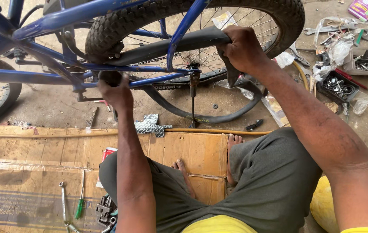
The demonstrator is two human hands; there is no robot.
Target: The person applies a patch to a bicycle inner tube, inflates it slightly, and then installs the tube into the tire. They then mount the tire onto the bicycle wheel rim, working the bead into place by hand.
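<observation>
Right hand [242,47] clenched on black inner tube [179,43] at rear wheel [201,17], 1 o'clock; left hand [114,88] grasping tube end, 10 o'clock.

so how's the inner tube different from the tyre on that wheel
The inner tube is smooth and hangs loose, sagging in a loop below the wheel; the tyre has knobbly tread and sits around the spoked wheel. Both hands grip the inner tube, right hand and left hand; neither closes on the tyre. Both are black rubber.

my black inner tube [179,45] sags limp from the blue bicycle's rear wheel [201,26], looping down to the floor [54,103].
</observation>
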